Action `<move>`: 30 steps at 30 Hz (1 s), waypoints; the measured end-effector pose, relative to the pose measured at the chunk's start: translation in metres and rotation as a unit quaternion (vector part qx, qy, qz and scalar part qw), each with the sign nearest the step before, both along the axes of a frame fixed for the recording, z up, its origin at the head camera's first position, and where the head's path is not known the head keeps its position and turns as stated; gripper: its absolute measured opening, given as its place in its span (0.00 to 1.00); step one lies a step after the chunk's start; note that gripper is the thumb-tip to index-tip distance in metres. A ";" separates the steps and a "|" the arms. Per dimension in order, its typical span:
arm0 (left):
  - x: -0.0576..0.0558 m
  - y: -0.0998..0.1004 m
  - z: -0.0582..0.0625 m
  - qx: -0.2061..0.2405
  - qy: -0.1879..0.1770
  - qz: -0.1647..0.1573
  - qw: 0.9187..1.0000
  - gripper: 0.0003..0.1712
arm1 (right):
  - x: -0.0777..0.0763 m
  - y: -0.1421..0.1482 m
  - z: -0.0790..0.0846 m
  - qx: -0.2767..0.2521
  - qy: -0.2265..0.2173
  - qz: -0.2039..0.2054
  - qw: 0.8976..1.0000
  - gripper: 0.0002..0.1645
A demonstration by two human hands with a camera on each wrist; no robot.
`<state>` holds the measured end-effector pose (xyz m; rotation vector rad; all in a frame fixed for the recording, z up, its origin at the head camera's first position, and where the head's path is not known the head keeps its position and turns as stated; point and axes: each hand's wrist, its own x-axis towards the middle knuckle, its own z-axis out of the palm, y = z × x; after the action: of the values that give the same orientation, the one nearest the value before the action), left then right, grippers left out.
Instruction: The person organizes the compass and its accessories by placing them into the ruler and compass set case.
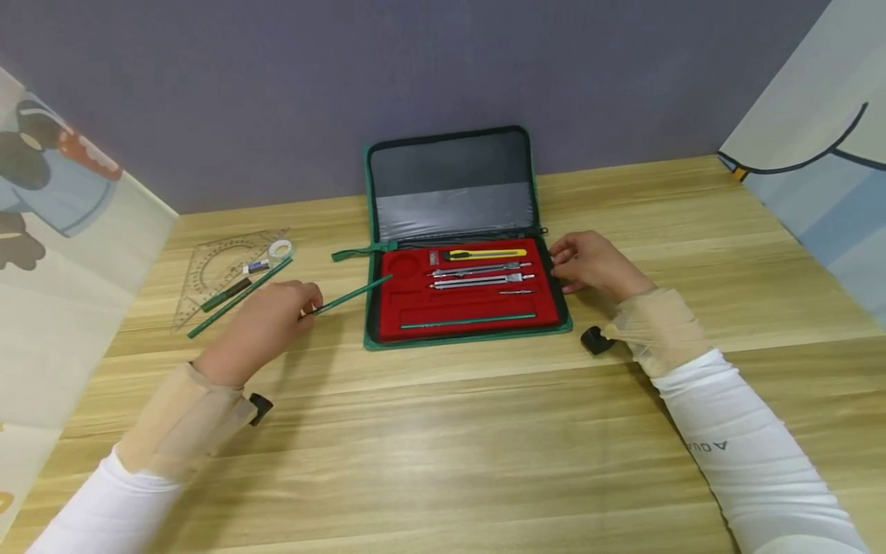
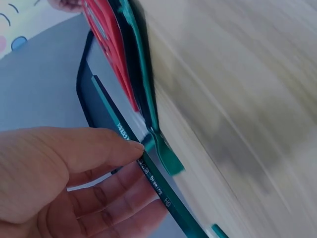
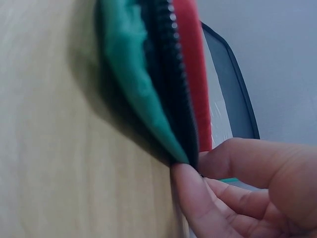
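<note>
R hand (image 3: 247, 198) is pinching edge of green case (image 3: 129, 59) btwn its fingers. Blk zipper (image 3: 174, 44) is running along edge, btwn green outer & red insert (image 3: 193, 64). Dk gray lid (image 3: 232, 74) w/ lighter, shiny pocket (image 3: 219, 116) is showing behind insert. Wood-grain table (image 3: 44, 148) is filling L side of view.

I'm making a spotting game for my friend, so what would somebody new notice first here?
Probably the bright red, rectangular tray, inside the open green zip case on the wood-grain table. Next, perhaps the slim yellow cutter, lying near the tray's back edge. Then maybe the thin green pencil pinched in the person's left hand, at the tray's left side.
</note>
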<state>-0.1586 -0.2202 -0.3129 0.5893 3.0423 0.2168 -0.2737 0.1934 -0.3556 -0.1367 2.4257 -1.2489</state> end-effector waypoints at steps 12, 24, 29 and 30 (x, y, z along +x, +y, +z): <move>0.000 0.028 -0.006 0.010 0.022 -0.027 0.999 0.05 | 0.001 0.000 -0.001 0.004 0.007 -0.001 1.000 0.24; 0.000 0.049 -0.012 -0.003 0.032 -0.054 0.998 0.12 | 0.001 -0.001 0.000 -0.006 0.003 -0.004 1.000 0.24; -0.004 0.061 -0.011 0.004 0.038 -0.066 0.997 0.13 | 0.001 -0.001 0.001 -0.008 -0.002 -0.006 1.000 0.24; -0.005 0.063 -0.011 0.004 0.038 -0.068 0.997 0.12 | 0.001 -0.001 0.001 -0.008 -0.003 -0.006 1.000 0.24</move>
<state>-0.1633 -0.1569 -0.3239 0.8206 3.0573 0.2068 -0.2729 0.1927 -0.3543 -0.1226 2.4168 -1.2716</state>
